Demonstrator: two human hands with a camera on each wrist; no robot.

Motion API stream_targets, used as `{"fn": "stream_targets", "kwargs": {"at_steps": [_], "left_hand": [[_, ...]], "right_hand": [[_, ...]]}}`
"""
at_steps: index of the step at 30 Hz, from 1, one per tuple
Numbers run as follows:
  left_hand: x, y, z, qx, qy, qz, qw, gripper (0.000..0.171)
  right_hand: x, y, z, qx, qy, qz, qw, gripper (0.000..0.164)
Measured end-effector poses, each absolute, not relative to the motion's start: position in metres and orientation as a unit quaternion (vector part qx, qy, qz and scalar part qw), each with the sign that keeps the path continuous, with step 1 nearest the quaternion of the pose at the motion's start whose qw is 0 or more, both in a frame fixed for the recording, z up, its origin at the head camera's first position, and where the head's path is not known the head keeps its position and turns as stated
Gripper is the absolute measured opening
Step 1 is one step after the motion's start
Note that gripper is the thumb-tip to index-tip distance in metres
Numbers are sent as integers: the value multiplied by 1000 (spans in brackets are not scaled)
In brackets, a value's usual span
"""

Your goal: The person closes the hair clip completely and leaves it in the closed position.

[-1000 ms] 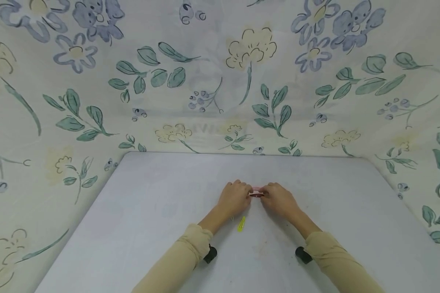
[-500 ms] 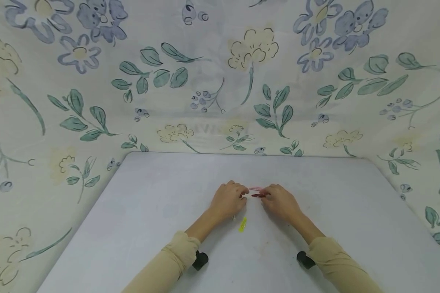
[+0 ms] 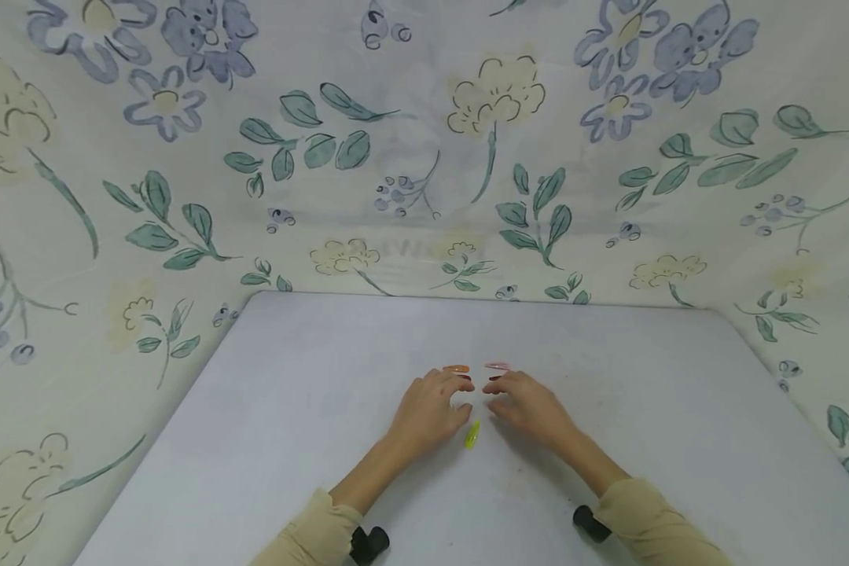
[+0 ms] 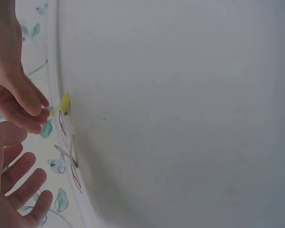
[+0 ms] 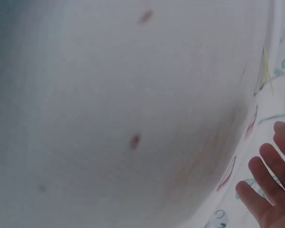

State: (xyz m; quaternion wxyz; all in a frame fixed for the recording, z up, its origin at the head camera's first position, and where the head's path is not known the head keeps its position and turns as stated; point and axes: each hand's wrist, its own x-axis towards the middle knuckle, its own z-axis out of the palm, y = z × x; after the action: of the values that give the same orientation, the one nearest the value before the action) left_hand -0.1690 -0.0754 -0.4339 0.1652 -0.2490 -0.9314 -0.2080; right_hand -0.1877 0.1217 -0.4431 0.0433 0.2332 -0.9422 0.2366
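Note:
Hair clips lie in a small group between the hands. In the head view, the left hand (image 3: 424, 409) has thumb and index finger spread, fingertips close to a dark red clip (image 3: 464, 376) with an orange clip (image 3: 456, 368) behind it. The right hand (image 3: 531, 405) hovers at another dark red clip (image 3: 495, 378), below a pink clip (image 3: 498, 365). A yellow clip (image 3: 472, 434) sits nearer the body, between the wrists. Left wrist view: a greyish clip (image 4: 71, 154) shows beside the left fingers (image 4: 31, 180). The right fingers (image 5: 266, 180) are loosely extended and hold nothing.
The clips lie on a white table (image 3: 290, 377), its far edge meeting a flower-patterned cloth (image 3: 410, 157). Black wrist devices, one below the left sleeve (image 3: 370, 544) and one by the right sleeve (image 3: 592, 523), hang low over the tabletop.
Both hands were close together at the clips. The left hand has drawn left and toward the body with its fingers spreading, uncovering the orange clip. The right fingers have loosened over the dark red clip.

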Motion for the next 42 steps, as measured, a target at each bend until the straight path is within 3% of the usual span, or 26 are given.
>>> {"fn": "stream_targets", "kwargs": {"at_steps": [6,18,27,42], "left_hand": [[-150,-80,-437,-242,-932,-213,166,23],[-131,-70,-443,-178,-955,-218,98,20],[-130,-60,-446,-156,-970,-169,84,22],[-130,-58,-444,-160,-969,-171,80,7]], "right_hand": [[-181,116,-441,246,-939,239,25,24],[-175,111,-444,295,-930,217,-32,22],[-170,110,-445,284,-938,195,-32,18],[-169,109,-445,308,-931,195,-21,10]]}}
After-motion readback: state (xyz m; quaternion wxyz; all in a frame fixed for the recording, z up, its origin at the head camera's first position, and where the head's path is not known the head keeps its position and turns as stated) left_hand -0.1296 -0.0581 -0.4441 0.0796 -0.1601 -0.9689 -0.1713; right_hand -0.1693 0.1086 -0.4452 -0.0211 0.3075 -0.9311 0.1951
